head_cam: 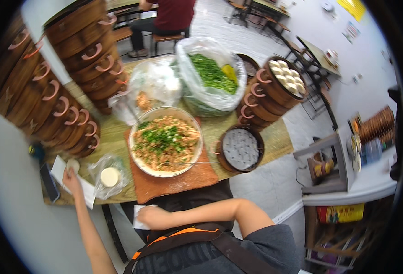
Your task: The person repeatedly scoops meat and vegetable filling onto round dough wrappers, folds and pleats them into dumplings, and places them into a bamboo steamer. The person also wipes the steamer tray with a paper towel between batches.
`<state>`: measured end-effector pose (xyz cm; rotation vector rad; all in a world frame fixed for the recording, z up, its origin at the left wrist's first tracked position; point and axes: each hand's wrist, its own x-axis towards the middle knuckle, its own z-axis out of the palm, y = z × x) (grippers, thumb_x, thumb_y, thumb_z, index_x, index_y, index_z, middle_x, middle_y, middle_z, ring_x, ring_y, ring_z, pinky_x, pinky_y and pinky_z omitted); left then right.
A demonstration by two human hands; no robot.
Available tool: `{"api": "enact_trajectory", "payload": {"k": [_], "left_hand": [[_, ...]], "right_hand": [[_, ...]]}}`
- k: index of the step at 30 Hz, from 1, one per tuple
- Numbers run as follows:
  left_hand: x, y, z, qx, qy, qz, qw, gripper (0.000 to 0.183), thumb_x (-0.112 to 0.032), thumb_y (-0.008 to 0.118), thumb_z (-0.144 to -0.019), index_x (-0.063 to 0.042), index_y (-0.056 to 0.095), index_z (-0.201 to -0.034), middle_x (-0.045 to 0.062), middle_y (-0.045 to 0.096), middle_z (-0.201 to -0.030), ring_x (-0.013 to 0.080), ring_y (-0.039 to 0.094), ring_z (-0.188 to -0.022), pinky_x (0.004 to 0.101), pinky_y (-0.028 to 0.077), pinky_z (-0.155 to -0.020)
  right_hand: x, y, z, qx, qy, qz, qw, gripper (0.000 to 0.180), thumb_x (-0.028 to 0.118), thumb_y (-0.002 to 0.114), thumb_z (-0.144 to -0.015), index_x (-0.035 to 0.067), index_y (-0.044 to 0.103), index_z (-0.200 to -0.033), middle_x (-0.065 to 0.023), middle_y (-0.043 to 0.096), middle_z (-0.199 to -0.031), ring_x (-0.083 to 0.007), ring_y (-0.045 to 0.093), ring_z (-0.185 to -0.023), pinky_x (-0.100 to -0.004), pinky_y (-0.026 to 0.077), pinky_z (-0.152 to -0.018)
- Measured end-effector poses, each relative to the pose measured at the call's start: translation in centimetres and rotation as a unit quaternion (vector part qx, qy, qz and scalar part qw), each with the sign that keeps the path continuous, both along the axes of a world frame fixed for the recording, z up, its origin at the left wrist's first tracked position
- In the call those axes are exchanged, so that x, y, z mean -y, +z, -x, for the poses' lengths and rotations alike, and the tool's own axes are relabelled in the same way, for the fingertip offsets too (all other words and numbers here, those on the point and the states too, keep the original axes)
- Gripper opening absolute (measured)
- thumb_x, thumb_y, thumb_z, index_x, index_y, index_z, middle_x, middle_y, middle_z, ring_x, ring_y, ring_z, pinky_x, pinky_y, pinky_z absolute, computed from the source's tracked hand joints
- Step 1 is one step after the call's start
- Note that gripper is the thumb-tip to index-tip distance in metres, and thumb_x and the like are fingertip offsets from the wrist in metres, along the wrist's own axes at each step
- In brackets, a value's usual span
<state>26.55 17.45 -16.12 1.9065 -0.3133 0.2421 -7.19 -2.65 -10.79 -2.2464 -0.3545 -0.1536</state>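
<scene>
At the table's left end, my left hand pinches a round pale dough wrapper above a white sheet. Close to my lap, my right hand is closed on a white piece of paper or tissue. A stack of round wrappers sits on a clear plastic bag between my hands. Beyond them, a large bowl holds minced filling topped with chopped green onion. A thin metal utensil lies across its right rim.
Tall bamboo steamer stacks rise at the left. Behind the bowl stands a plastic bag of chopped greens. A lined steamer and a stack topped with buns are at right. A phone lies left; a person sits behind.
</scene>
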Motion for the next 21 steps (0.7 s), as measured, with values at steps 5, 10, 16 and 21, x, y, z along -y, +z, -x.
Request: {"api": "enact_trajectory", "payload": {"k": [5,10,16,21], "left_hand": [[0.1,0.0,0.4,0.006,0.025,0.025,0.999,0.036,-0.021,0.059,-0.095,0.009,0.059,-0.115,0.013,0.067,-0.097,0.0156,0.059,-0.085,0.0283,0.047,-0.076],[-0.6,3.7,0.4,0.033,0.125,-0.083,0.988,0.043,-0.027,0.062,-0.093,0.01,0.06,-0.115,0.016,0.067,-0.106,0.0191,0.061,-0.092,0.0297,0.047,-0.082],[1.0,9.1,4.7,-0.011,0.116,0.084,0.99,0.038,-0.023,0.061,-0.094,0.007,0.06,-0.117,0.013,0.065,-0.111,0.0167,0.061,-0.094,0.0289,0.049,-0.083],[2.4,10.1,8.9,-0.018,0.105,0.075,0.991,0.038,-0.022,0.061,-0.094,0.007,0.059,-0.118,0.012,0.064,-0.111,0.017,0.06,-0.095,0.0292,0.049,-0.083]], "right_hand": [[12.2,-6.4,18.5,-0.223,-0.322,0.056,0.918,0.013,0.006,0.06,-0.07,0.0,0.061,-0.081,-0.0228,0.063,-0.089,-0.0391,0.062,-0.088,-0.0457,0.051,-0.078],[23.0,-2.4,34.0,-0.306,-0.768,-0.234,0.512,0.018,0.016,0.054,-0.084,0.003,0.064,-0.077,-0.0072,0.062,-0.068,-0.0181,0.056,-0.059,-0.0343,0.041,-0.051],[29.8,7.4,26.1,0.154,-0.707,-0.004,0.69,0.011,-0.004,0.057,-0.084,-0.003,0.062,-0.093,-0.0043,0.063,-0.085,-0.0146,0.061,-0.077,-0.0281,0.048,-0.067],[31.1,8.2,18.2,-0.014,-0.512,0.148,0.846,0.016,-0.001,0.061,-0.082,-0.003,0.063,-0.098,-0.0157,0.06,-0.097,-0.0319,0.063,-0.083,-0.0374,0.05,-0.074]]}}
